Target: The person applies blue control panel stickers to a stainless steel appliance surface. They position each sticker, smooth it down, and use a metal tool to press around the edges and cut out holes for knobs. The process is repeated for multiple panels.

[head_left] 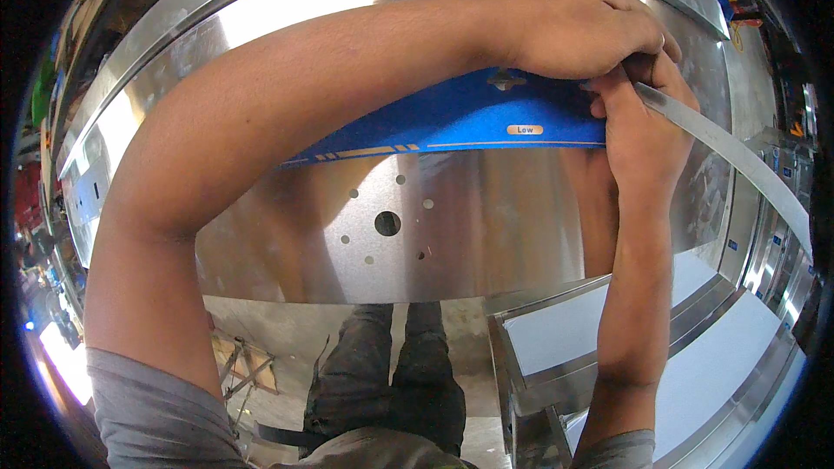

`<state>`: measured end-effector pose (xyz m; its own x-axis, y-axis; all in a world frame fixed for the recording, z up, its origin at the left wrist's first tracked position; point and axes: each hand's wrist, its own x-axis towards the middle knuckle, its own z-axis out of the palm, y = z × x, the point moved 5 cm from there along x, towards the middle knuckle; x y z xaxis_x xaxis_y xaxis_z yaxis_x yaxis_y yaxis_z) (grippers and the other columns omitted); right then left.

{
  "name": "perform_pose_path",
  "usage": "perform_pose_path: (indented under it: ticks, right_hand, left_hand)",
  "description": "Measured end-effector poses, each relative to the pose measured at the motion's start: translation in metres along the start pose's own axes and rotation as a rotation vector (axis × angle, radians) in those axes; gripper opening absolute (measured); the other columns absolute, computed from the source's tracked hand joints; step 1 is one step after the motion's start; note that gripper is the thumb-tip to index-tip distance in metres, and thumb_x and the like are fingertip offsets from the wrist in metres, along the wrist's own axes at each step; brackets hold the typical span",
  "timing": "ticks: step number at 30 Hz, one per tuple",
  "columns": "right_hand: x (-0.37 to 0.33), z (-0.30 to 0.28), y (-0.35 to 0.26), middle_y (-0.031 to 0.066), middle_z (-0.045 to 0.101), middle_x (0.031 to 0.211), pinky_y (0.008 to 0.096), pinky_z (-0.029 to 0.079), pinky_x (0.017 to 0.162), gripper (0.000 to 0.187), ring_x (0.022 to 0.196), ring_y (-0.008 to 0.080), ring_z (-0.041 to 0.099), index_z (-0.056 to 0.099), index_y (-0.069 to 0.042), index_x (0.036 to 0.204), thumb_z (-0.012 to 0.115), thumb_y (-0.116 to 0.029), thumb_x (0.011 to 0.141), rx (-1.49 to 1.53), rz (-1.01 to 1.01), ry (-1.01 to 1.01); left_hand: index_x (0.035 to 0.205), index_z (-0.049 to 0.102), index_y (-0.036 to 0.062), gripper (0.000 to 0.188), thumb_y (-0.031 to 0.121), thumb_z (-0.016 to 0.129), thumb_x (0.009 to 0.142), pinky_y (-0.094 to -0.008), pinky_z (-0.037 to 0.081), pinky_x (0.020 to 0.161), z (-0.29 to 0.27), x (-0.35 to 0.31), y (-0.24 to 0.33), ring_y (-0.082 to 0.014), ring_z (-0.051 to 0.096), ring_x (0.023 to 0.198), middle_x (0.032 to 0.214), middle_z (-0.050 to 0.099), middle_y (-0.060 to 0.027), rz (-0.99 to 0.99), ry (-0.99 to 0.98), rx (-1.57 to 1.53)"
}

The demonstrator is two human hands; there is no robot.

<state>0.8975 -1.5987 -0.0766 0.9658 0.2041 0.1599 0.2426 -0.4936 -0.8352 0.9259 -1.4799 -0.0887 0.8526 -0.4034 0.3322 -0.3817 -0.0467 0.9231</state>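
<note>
A shiny sheet-metal panel [486, 226] spans the view, with a large round hole and several smaller holes around it. A blue label sheet [452, 117] with tan markings lies along it, partly covered by my left arm. My left hand [595, 30] reaches across to the sheet's right end, its fingers curled down against my right hand; what they grip is hidden. My right hand [647, 117] is closed at that same end, with a long flat grey strip [738, 156] between thumb and fingers. The strip bends away to the right.
A small metal fitting [505, 79] pokes through the blue sheet. At lower right stand metal frames holding white panels [556, 330]. A folding stand [248, 365] is on the floor at lower left. Shelving and clutter line both sides.
</note>
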Motion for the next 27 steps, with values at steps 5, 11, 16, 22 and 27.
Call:
perform_pose_path:
  ticks: [5, 11, 16, 22, 27]
  right_hand:
    - [0.0008, -0.0010, -0.0019, 0.0065, 0.069, 0.071, 0.0293, 0.049, 0.057, 0.010, 0.060, 0.0137, 0.063, 0.069, -0.001, 0.087, 0.074, -0.009, 0.085, -0.106, -0.016, -0.008]
    - [0.0003, -0.0006, 0.0009, 0.0064, 0.069, 0.071, 0.0289, 0.049, 0.056, 0.010, 0.060, 0.0123, 0.062, 0.069, 0.000, 0.087, 0.073, -0.009, 0.085, -0.037, 0.033, -0.009]
    - [0.0023, -0.0006, 0.0018, 0.0065, 0.069, 0.071, 0.0281, 0.049, 0.056, 0.010, 0.060, 0.0116, 0.062, 0.069, 0.000, 0.088, 0.073, -0.009, 0.085, -0.036, -0.003, -0.047]
    - [0.0023, -0.0016, 0.0048, 0.0061, 0.069, 0.071, 0.0269, 0.049, 0.055, 0.009, 0.058, 0.0110, 0.062, 0.069, 0.000, 0.088, 0.073, -0.007, 0.086, 0.014, 0.022, -0.058]
    - [-0.0002, -0.0016, 0.0048, 0.0062, 0.070, 0.072, 0.0264, 0.050, 0.054, 0.007, 0.058, 0.0106, 0.062, 0.070, 0.000, 0.088, 0.073, -0.005, 0.086, 0.038, 0.035, -0.057]
  left_hand:
    - [0.120, 0.069, -0.0043, 0.045, 0.025, 0.044, 0.096, -0.0340, 0.053, 0.087, -0.0006, -0.0035, -0.0008, -0.0232, 0.068, 0.092, 0.106, 0.073, -0.0170, -0.135, -0.032, -0.123]
    - [0.120, 0.068, -0.0048, 0.045, 0.025, 0.045, 0.096, -0.0331, 0.055, 0.083, -0.0001, -0.0041, 0.0003, -0.0230, 0.068, 0.089, 0.103, 0.072, -0.0165, -0.154, -0.010, -0.126]
    - [0.120, 0.068, -0.0053, 0.045, 0.025, 0.047, 0.096, -0.0329, 0.055, 0.080, -0.0020, -0.0057, -0.0019, -0.0221, 0.068, 0.086, 0.102, 0.073, -0.0165, -0.198, -0.022, -0.156]
    - [0.119, 0.068, -0.0066, 0.044, 0.025, 0.048, 0.095, -0.0319, 0.055, 0.078, -0.0025, -0.0042, 0.0040, -0.0212, 0.067, 0.084, 0.099, 0.073, -0.0153, -0.073, 0.009, -0.147]
    - [0.121, 0.067, -0.0069, 0.045, 0.024, 0.045, 0.096, -0.0308, 0.051, 0.087, -0.0028, -0.0086, 0.0031, -0.0203, 0.065, 0.092, 0.102, 0.072, -0.0148, -0.138, -0.017, -0.158]
